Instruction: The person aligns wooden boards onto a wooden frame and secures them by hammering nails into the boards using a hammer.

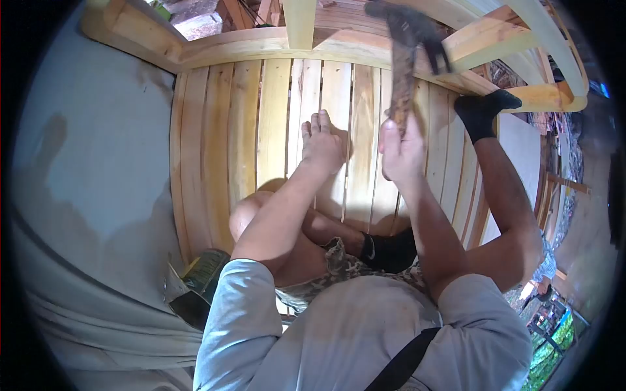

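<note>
Right hand point(402, 151): fingers closed around the handle of a worn, rust-brown hammer with a dark claw head point(411, 52), raised above the pale wooden slats point(268, 130). Its long axis runs away from the wearer, head farthest (head slightly blurred). Left hand point(323, 143): fingers extended, slightly parted, over the slats, apparently gripping nothing.

Pale yellow slats point(273, 124), some brown-streaked; black socks point(479, 111); grey shirt point(365, 326); camouflage-patterned shorts point(339, 264).
</note>
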Tool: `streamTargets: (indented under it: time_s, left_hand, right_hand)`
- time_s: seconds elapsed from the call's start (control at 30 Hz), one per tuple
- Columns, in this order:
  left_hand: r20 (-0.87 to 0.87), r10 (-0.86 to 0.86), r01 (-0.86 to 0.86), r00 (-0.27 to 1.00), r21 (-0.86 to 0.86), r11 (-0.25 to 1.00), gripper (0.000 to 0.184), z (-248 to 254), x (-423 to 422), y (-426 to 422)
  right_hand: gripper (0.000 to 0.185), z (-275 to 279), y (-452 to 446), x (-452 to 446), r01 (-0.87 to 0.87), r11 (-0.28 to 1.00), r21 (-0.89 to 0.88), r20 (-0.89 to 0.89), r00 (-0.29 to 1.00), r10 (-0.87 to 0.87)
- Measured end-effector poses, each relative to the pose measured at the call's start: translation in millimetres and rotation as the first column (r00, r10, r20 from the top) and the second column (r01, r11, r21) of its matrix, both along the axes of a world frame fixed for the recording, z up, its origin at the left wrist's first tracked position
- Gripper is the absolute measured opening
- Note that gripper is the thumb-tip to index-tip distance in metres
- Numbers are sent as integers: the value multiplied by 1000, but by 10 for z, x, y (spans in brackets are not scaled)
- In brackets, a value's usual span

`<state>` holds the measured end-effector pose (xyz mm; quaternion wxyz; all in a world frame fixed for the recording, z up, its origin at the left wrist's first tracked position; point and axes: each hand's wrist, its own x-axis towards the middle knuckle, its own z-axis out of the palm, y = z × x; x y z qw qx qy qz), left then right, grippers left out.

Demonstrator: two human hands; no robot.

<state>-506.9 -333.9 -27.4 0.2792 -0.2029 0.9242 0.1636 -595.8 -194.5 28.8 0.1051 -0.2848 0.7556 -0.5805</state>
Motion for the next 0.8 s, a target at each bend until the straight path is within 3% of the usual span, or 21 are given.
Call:
streamTargets:
  time_s: [0.07,0.1,0.17,0.23,0.33,0.43,0.47,0.5,0.53,0.6,0.63,0.73,0.77,0.8]
  left_hand:
    - [-75,20,-23,997,-42,999,59,-240,32,43]
    - [-149,47,-59,988,-81,995,59,-263,44,64]
    - [-147,56,-64,988,-48,997,56,-212,88,84]
    - [-135,77,-79,988,-10,997,54,-120,87,40]
    - [-17,54,-54,998,24,998,54,-18,-21,20]
    - [-53,64,-62,997,40,997,52,27,-29,28]
    - [-62,69,-66,996,42,997,52,64,-38,34]
    - [-56,85,-82,995,66,994,52,100,-33,35]
    - [-44,100,-96,994,87,992,52,129,-10,16]
    - [-55,131,-124,990,118,985,53,192,-28,-40]
    - [-52,145,-135,988,161,978,54,191,-21,-19]
    - [-79,134,-128,988,73,989,53,-41,-53,48]
    - [-92,106,-106,990,6,994,52,-55,-77,55]
    - [-105,102,-102,989,2,995,52,33,-89,25]
  right_hand:
    - [32,-199,15,19,50,950,307,-220,975,20]
    - [32,-311,13,-49,53,951,306,-224,974,17]
    - [32,-403,-50,-227,-125,789,602,171,985,26]
    - [29,-387,86,-55,-111,815,569,123,991,50]
    - [26,-289,108,160,-8,963,269,9,1000,6]
    - [29,-614,12,36,16,953,304,-85,996,10]
    - [34,-592,-48,-60,4,826,564,-101,993,65]
    - [34,-545,-40,-123,-1,826,563,-110,991,76]
    - [35,-504,-18,-188,-88,809,581,50,996,72]
    - [36,-259,-68,-119,-130,813,567,178,983,33]
    - [36,-222,-51,-78,-145,806,574,184,982,46]
    - [37,-246,24,-43,-58,909,413,49,998,41]
    - [37,-298,22,-88,-51,910,411,46,998,35]
    - [37,-352,-11,-179,-59,835,547,-47,994,101]
